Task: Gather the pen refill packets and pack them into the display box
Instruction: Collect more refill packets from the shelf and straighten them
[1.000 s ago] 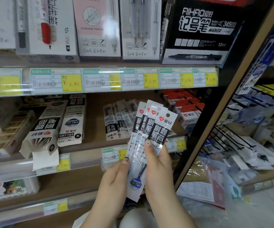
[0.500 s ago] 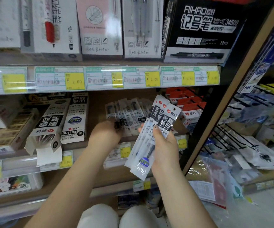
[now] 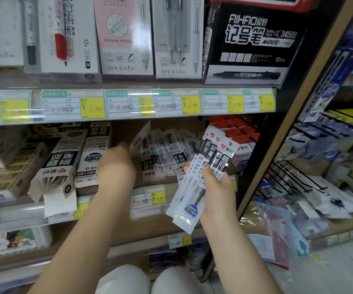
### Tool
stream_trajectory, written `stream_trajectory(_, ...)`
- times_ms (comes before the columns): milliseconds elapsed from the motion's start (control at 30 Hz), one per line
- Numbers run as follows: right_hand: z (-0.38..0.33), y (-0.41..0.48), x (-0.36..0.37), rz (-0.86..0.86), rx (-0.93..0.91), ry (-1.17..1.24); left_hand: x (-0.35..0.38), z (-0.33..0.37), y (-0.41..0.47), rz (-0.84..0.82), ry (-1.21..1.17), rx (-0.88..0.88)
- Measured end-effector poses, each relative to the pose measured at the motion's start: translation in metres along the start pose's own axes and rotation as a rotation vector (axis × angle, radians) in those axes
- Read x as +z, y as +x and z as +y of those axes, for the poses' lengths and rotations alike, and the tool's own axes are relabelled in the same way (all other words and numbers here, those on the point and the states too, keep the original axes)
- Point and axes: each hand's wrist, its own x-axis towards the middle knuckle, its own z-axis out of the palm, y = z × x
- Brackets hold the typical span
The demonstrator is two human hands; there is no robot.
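right hand (image 3: 218,187) was clenched round a fan of held packets (image 3: 201,181), thumb pressed across their fronts approx mid-length. the fan hung just in front of the middle shelf (image 3: 23,211). long axes ran diagonal: red-heart header cards up-right, clear tail ends down-left toward the person.

left hand (image 3: 116,168) was up at the loose packets (image 3: 165,153) on that shelf. blur + the back of the hand hid the fingers, so couldn't tell if its grip had closed on one. the loose ones lay in a rough row, long axes front-to-back, headers toward the shelf edge, print upside-down to the camera.

display box (image 3: 59,164) lay on the same shelf, left of the left hand, flap open toward the edge w/ packet ends showing in its mouth.

handling, as a guess: light, thin, bendy film sleeves w/ a stiffer refill inside, prob slick against each other. best pinched across the stack at the card header or mid-body, not the floppy tail. fan would need squaring up and turning to the box's long axis.
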Motion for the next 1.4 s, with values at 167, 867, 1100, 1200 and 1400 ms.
stream_trajectory(167, -0.008, -0.007, -0.004, -0.041, -0.033, 0.023, -0.025, -0.024, -0.024, 0.372, -0.194, 0.179)
stream_trajectory(867, -0.013, -0.062, 0.004, -0.463, 0.125, -0.098, -0.016, -0.009, -0.095, 0.155, -0.773, 0.506)
stream_trajectory(1100, -0.008, -0.07, 0.006, -0.367, -0.085, -0.216, -0.021, 0.007, -0.131, -0.162, -1.203, 0.06)
stream_trajectory(1200, -0.006, -0.071, 0.005, -0.358, -0.136, -0.228, -0.02, 0.008, -0.141, -0.367, -1.318, 0.013)
stream_trajectory(1400, 0.002, -0.075, 0.011, -0.347, -0.137, -0.161, -0.014, 0.008, -0.148, -0.351, -1.276, -0.134)
